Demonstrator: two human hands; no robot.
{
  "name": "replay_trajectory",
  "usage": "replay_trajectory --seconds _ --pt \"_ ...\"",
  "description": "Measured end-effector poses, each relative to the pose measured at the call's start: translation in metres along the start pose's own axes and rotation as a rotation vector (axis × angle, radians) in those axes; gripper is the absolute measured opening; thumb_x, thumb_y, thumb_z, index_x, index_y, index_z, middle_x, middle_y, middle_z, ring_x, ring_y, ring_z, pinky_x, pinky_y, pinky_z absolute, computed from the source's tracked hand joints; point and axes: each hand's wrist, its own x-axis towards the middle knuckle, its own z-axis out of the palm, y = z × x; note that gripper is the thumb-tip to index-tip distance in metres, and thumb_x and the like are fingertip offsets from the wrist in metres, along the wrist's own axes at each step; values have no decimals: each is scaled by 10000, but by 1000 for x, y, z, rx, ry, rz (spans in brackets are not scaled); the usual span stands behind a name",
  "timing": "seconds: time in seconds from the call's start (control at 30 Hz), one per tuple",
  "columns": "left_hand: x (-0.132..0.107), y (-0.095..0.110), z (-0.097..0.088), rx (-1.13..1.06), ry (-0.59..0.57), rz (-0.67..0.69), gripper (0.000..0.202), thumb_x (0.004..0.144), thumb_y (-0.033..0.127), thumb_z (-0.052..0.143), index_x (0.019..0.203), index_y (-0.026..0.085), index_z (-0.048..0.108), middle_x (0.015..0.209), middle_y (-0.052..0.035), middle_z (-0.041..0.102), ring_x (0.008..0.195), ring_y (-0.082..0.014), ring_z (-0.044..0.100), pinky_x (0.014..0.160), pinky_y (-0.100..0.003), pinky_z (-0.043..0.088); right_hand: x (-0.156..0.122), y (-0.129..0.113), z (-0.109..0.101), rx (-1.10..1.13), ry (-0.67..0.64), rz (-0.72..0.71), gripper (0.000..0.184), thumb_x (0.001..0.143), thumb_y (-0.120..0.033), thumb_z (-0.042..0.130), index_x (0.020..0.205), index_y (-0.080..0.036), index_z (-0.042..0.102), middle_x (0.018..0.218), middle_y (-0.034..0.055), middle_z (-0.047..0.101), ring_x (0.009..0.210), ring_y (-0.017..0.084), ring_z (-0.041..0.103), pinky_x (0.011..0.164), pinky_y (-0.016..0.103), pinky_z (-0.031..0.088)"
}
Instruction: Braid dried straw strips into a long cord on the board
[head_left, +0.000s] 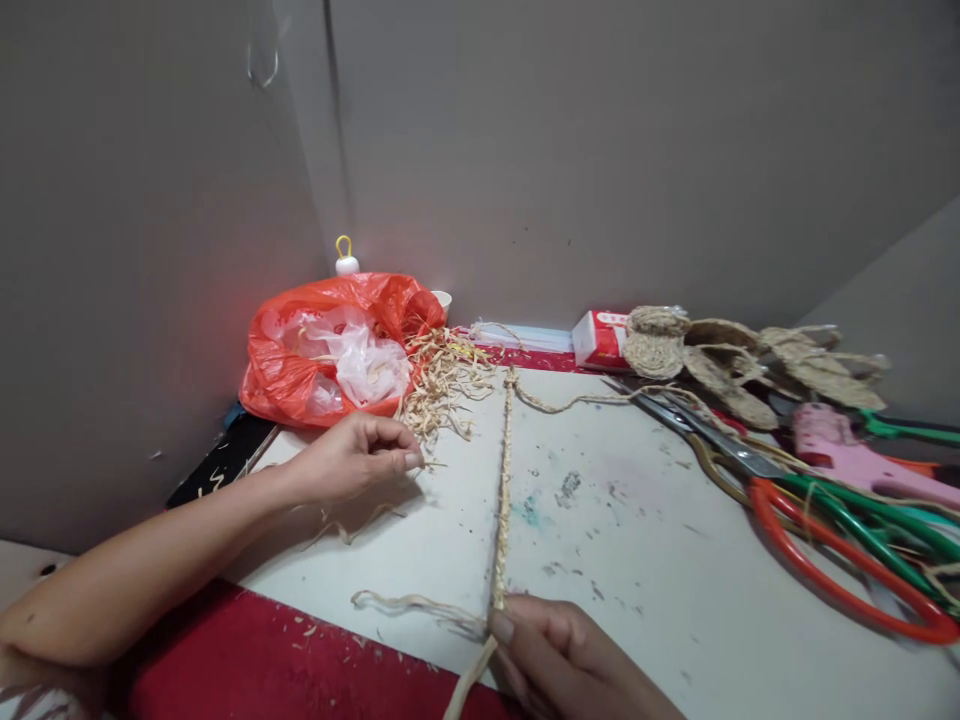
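A long braided straw cord [504, 490] runs straight down the white board [637, 560] from the back edge toward me. My right hand [570, 660] pinches its near end at the board's front edge, fingers closed on it. My left hand [352, 460] rests on the board further left, fingers curled in a pinch on a thin straw strand beside a heap of loose straw strips [442, 375]. More loose strands [412, 603] lie flat near my right hand.
An orange plastic bag [330, 345] with white plastic inside sits at the back left. Woven straw pieces [742, 360], a red-and-white box [600, 338], scissors with orange handles [817, 520], green-handled scissors [877, 520] and a pink glue gun [855, 455] crowd the right side. Grey walls enclose the table.
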Motion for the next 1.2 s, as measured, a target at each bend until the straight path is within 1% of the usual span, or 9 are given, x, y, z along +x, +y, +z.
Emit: replay_trajectory --seconds 0.1,0.23,0.33,0.47,0.57,0.7,0.83,1.0,1.2 --pt "-8 6 9 -49 19 -42 210 790 320 618 743 116 615 644 18 544 567 -66 448 543 -189 351 -2 -3 1 18 3 26 509 793 -626 510 537 -202 393 436 -87 240 416 66 152 408 233 110" --pt "-19 11 22 -176 55 -76 253 812 379 609 738 146 545 530 65 457 449 -35 351 444 -161 268 -5 -7 1 27 -7 60 488 815 -590 506 539 -201 401 403 -93 244 378 55 147 398 234 99" --pt "-24 11 31 -260 -19 -110 274 835 412 578 769 163 486 524 72 477 420 -30 326 422 -152 243 -7 -9 1 2 2 58 480 826 -574 501 542 -198 406 402 -92 263 371 53 163 395 230 102" --pt "-27 8 41 -338 -135 -198 277 839 413 571 890 143 544 661 -3 621 488 -56 463 483 -173 344 -8 -12 2 -9 21 44 485 832 -567 494 534 -198 393 398 -92 268 372 52 179 391 221 115" --pt "-28 6 45 -393 -192 -250 326 810 409 610 963 122 593 757 -50 665 551 -71 519 549 -199 397 -8 -14 3 4 22 56 472 833 -558 500 548 -194 405 404 -91 294 368 48 192 386 218 128" --pt "-29 8 44 -380 -221 -268 299 783 398 646 855 108 625 759 -53 665 586 -80 541 589 -214 419 -9 -14 4 48 22 54 469 833 -558 507 557 -189 417 408 -88 315 367 45 197 385 217 134" --pt "-32 11 44 -407 -213 -251 330 773 444 645 784 121 573 655 -17 627 559 -84 546 575 -213 426 -10 -12 4 100 9 61 478 828 -580 511 567 -195 399 406 -101 281 361 45 172 379 213 107" --pt "-37 4 57 -506 -206 -283 357 736 456 678 792 120 570 608 -1 604 498 -72 525 521 -199 416 -9 -13 4 165 -77 64 479 817 -593 524 591 -202 364 422 -112 239 377 43 135 389 208 84" --pt "-34 -2 69 -622 -175 -355 386 609 425 771 735 114 579 630 -18 619 497 -79 535 513 -212 430 -10 -18 7 166 -77 51 473 804 -613 527 616 -199 394 430 -101 280 370 43 175 380 204 114"
